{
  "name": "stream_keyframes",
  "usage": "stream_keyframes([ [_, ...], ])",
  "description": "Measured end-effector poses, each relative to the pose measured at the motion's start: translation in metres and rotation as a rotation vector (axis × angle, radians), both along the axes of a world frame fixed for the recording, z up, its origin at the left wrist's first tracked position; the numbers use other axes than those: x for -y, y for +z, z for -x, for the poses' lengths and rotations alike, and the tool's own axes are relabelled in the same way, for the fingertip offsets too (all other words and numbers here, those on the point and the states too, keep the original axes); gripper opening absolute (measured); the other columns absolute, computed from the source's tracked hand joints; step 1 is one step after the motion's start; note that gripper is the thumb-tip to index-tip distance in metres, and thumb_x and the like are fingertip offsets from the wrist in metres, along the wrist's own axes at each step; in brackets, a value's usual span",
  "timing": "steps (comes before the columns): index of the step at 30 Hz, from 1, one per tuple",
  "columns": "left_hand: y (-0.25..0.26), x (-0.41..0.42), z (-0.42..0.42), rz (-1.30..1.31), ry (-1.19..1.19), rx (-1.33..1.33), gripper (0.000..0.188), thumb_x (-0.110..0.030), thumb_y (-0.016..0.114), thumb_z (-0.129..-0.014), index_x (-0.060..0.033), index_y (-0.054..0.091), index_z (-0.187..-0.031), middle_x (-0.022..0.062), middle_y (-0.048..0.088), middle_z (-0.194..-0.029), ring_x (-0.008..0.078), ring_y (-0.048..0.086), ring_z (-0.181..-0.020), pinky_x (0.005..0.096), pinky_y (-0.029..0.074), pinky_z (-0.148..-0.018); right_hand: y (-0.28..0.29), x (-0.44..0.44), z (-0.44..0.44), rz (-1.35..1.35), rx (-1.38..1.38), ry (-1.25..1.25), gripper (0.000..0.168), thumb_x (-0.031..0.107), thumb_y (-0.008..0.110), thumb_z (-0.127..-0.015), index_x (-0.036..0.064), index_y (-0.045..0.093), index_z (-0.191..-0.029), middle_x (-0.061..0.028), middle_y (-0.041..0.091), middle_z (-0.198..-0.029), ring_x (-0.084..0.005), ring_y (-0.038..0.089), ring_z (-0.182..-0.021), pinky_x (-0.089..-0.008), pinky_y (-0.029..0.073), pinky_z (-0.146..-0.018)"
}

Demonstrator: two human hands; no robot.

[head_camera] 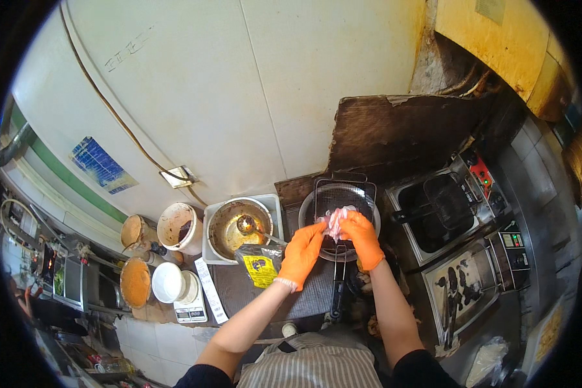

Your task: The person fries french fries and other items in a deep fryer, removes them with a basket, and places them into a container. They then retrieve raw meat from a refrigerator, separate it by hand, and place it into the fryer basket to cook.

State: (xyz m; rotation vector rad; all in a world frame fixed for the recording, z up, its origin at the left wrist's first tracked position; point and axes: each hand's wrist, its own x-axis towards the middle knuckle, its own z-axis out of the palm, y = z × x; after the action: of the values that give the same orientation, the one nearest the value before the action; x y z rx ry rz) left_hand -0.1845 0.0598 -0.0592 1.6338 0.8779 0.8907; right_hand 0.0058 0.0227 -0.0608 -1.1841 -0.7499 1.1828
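Above a wire fryer basket (345,191) resting on a round metal bowl (374,213), both my hands, in orange gloves, hold a bunched pink-and-white piece, probably raw meat (337,220). My left hand (301,254) pinches its left side, and my right hand (360,237) grips its right side. The basket's black handle (338,296) points towards my striped apron. Just left of my left hand lies a black pouch with a yellow label (259,266). Beyond the pouch, a ladle (246,224) rests in a stained metal pot (216,211).
Two fryers (429,213) (458,281) stand at the right, the nearer one with tongs across it. At the left are tubs (136,283), a white bowl (167,282), a kitchen scale (190,310) and a paper slip (211,291). Another person is partly visible at the far left.
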Motion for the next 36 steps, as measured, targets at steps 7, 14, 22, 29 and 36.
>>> stream_keyframes([
  [7, 0.022, -0.033, -0.051, 0.79, -0.181, 0.305, 0.03, -0.028, 0.061, -0.101, -0.0035, 0.07, -0.115, 0.0045, 0.071, -0.104, 0.0128, 0.064, -0.091, 0.0274, 0.049, -0.083, -0.012, 0.029, 0.013, -0.169, 0.291, 0.015, 0.022, 0.005, 0.063, -0.095, -0.001, 0.064, -0.116, -0.0026, 0.068, -0.099, -0.0117, 0.064, -0.088, -0.0273, 0.051, -0.078],
  [14, 0.044, -0.017, -0.057, 0.59, -0.177, 0.34, 0.026, -0.016, 0.063, -0.098, -0.0041, 0.067, -0.121, 0.0027, 0.071, -0.104, 0.0113, 0.065, -0.089, 0.0269, 0.05, -0.08, -0.01, 0.045, -0.013, -0.36, 0.414, 0.002, 0.032, 0.005, 0.051, -0.101, -0.003, 0.058, -0.132, -0.0127, 0.058, -0.133, -0.02, 0.058, -0.119, -0.0295, 0.045, -0.102],
  [22, 0.039, -0.012, -0.062, 0.253, 0.105, 0.24, 0.014, -0.009, 0.066, -0.094, -0.0026, 0.066, -0.106, 0.0033, 0.068, -0.099, 0.0099, 0.063, -0.085, 0.0266, 0.051, -0.076, -0.001, 0.009, 0.019, -0.113, -0.035, -0.242, 0.027, 0.009, 0.066, -0.098, -0.001, 0.067, -0.123, -0.0034, 0.068, -0.11, -0.0107, 0.062, -0.091, -0.0241, 0.052, -0.079],
  [29, 0.045, -0.015, -0.053, -0.328, 0.153, -0.142, 0.026, -0.017, 0.07, -0.09, -0.0041, 0.073, -0.113, 0.0169, 0.071, -0.104, 0.0319, 0.069, -0.095, 0.037, 0.053, -0.082, 0.0, 0.003, 0.025, -0.265, 0.561, -0.368, 0.02, 0.005, 0.064, -0.096, 0.001, 0.069, -0.115, -0.0127, 0.071, -0.105, -0.0224, 0.069, -0.091, -0.0322, 0.054, -0.078],
  [36, 0.043, -0.026, -0.056, -0.131, 0.144, -0.224, 0.026, -0.024, 0.07, -0.089, -0.003, 0.073, -0.104, 0.0164, 0.072, -0.091, 0.0305, 0.071, -0.084, 0.0377, 0.054, -0.076, 0.014, 0.005, 0.021, -0.268, 0.83, -0.384, 0.024, 0.003, 0.065, -0.088, 0.005, 0.071, -0.111, -0.0226, 0.069, -0.102, -0.0393, 0.068, -0.095, -0.0413, 0.056, -0.079],
])
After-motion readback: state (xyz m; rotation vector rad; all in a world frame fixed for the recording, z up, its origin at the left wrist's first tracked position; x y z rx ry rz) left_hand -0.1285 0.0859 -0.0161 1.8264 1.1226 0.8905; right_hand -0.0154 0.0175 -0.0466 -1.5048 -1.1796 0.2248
